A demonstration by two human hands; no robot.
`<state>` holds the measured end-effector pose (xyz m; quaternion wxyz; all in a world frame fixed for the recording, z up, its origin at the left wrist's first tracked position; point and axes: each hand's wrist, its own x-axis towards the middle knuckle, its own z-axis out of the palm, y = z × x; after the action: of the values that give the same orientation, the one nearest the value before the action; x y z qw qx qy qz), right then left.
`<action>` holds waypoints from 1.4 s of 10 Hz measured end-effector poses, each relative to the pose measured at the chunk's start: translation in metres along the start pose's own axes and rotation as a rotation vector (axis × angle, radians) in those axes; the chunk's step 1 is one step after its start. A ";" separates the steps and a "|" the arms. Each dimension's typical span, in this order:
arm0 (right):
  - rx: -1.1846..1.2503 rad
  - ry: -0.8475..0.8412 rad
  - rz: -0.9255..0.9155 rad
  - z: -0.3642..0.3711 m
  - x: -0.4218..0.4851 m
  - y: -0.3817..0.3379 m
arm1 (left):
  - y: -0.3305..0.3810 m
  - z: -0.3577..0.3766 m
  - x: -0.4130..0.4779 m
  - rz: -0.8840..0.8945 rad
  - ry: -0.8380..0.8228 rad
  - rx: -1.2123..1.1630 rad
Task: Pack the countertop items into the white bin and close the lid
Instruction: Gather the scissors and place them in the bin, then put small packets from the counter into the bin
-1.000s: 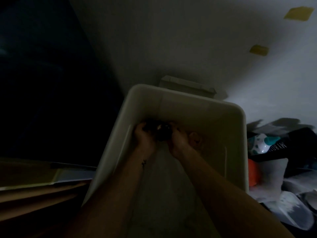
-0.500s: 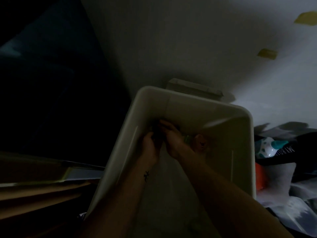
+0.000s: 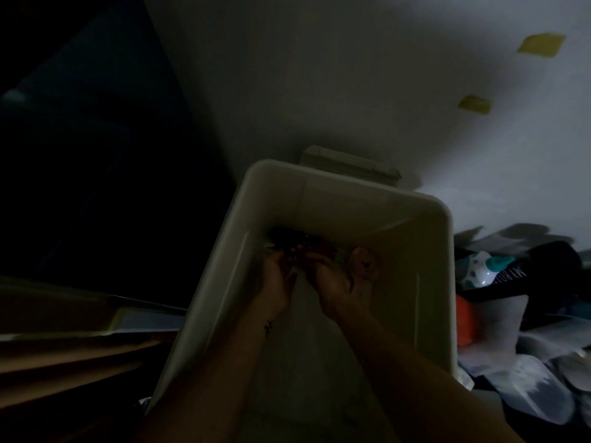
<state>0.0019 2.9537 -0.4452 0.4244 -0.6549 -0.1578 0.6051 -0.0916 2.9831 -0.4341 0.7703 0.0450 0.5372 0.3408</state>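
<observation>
**Two hands deep in the white bin, dim room**

A pale wall fills twelve o'clock and carries two notes: the upper yellow note at one o'clock and the lower yellow note beneath it. The white bin stands open at centre. At three o'clock lies a black item lettered "MY BO…", the rest unreadable. The left hand and right hand lie side by side at the bin's far end, against a dark heap. It is too dim to tell whether their fingers grip it.

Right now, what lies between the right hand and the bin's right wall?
Head view: a round tan item with dark marks, beside the right hand, in the bin.
</observation>
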 end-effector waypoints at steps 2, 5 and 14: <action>-0.044 0.001 0.031 -0.009 -0.011 -0.002 | -0.002 0.005 -0.030 0.058 0.027 0.131; 0.182 0.032 0.016 -0.019 -0.060 -0.015 | -0.005 0.010 -0.068 0.140 0.006 0.131; 0.450 -0.178 -0.401 -0.158 -0.220 -0.071 | -0.078 0.088 -0.219 0.281 -0.394 -0.052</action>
<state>0.1222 2.7798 -0.2616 0.6540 -0.4447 -0.1827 0.5840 -0.0209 2.8234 -0.2567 0.8061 0.1648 0.3561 0.4429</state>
